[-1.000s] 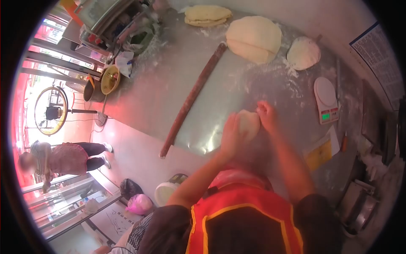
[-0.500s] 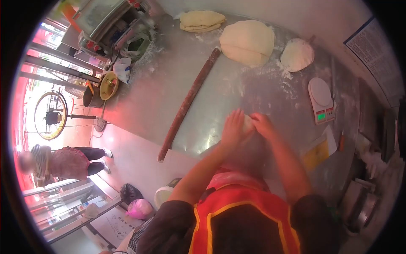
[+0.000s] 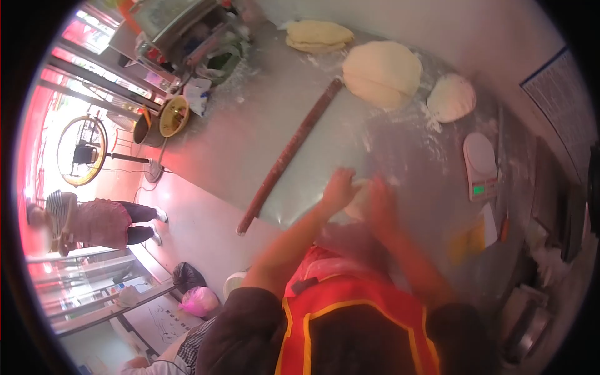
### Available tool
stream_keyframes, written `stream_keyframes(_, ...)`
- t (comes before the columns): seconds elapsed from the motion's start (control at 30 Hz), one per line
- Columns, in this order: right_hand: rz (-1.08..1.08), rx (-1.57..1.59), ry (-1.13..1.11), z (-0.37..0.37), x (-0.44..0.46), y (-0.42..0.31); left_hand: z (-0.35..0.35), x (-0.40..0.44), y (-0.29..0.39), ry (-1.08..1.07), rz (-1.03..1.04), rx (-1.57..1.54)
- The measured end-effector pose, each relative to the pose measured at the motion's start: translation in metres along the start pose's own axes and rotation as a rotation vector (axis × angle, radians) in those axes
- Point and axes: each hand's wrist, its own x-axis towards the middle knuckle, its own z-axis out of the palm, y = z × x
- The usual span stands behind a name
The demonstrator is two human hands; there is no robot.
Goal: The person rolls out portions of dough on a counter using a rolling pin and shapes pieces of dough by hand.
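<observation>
A small pale piece of dough (image 3: 357,205) lies on the metal worktable (image 3: 294,194) between my hands, close to the front edge. My left hand (image 3: 339,187) is curled against the dough's left side with its fingers closed on the edge. Along the right side of the dough, my right hand (image 3: 381,203) is stretched out with straight fingers, somewhat blurred, touching it. To the left of my hands a long dark rolling pin (image 3: 290,156) rests diagonally on the table.
Folded dough (image 3: 319,35), a large dough slab (image 3: 382,74) and a floury dough round (image 3: 451,98) lie at the back. A white kitchen scale (image 3: 480,165) stands right. Bowls (image 3: 174,117) sit at the left edge. Another person (image 3: 100,222) stands beyond the table.
My left hand has gone from lying flat to curled at the dough, while my right hand has gone from curled to stretched out. The whole view has shifted slightly.
</observation>
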Motion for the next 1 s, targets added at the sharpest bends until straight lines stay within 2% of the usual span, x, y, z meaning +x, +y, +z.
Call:
stream_keyframes(0.03,-0.101,-0.08,0.025,0.005,-0.003,-0.005,0.004,-0.012,-0.005,0.146,0.034,-0.012)
stream_keyframes(0.1,-0.171,-0.189,-0.108,0.005,-0.01,-0.009,-0.008,-0.034,-0.007,0.223,0.017,-0.121)
stream_keyframes(0.17,-0.244,-0.175,-0.182,0.012,0.003,-0.008,0.001,-0.044,-0.039,0.351,0.017,0.02)
stream_keyframes(0.23,-0.276,-0.1,-0.156,0.021,-0.011,0.012,-0.051,-0.061,-0.029,0.538,-0.021,0.11)
stream_keyframes(0.27,-0.29,-0.165,-0.253,-0.001,-0.005,0.005,-0.065,-0.066,-0.038,0.646,-0.049,0.214)
stream_keyframes(0.3,-0.377,-0.254,-0.168,-0.007,0.0,0.016,-0.082,-0.07,-0.05,0.747,-0.072,0.314)
stream_keyframes(0.33,-0.402,-0.179,-0.077,-0.008,0.01,0.03,-0.098,-0.078,-0.059,0.746,-0.149,0.379)
stream_keyframes(0.4,-0.385,-0.297,0.0,-0.027,0.034,0.053,-0.116,-0.084,-0.073,0.682,-0.269,0.453)
stream_keyframes(0.47,-0.323,-0.418,0.088,-0.036,0.059,0.08,-0.13,-0.089,-0.084,0.562,-0.322,0.279)
stream_keyframes(0.5,-0.283,-0.478,0.122,-0.032,0.077,0.096,-0.132,-0.095,-0.08,0.486,-0.34,0.188)
stream_keyframes(0.53,-0.246,-0.532,0.154,-0.018,0.096,0.115,-0.129,-0.091,-0.093,0.408,-0.318,0.267)
stream_keyframes(0.63,-0.15,-0.617,0.163,0.038,0.145,0.148,-0.124,-0.077,-0.105,0.439,-0.281,0.289)
stream_keyframes(0.7,-0.166,-0.543,0.085,0.067,0.158,0.116,-0.122,-0.069,-0.116,0.342,-0.342,0.221)
stream_keyframes(0.77,-0.428,-0.341,0.124,0.065,0.139,0.044,-0.128,-0.068,-0.115,0.293,-0.383,0.14)
stream_keyframes(0.87,-0.636,-0.154,-0.148,0.076,0.089,0.036,-0.141,-0.083,-0.104,0.262,-0.45,-0.003)
stream_keyframes(0.93,-0.646,-0.144,-0.278,0.047,0.068,0.008,-0.147,-0.105,-0.102,0.201,-0.538,-0.087)
stream_keyframes(1.0,-0.451,-0.182,-0.296,0.045,0.067,-0.007,-0.142,-0.133,-0.105,0.222,-0.529,-0.018)
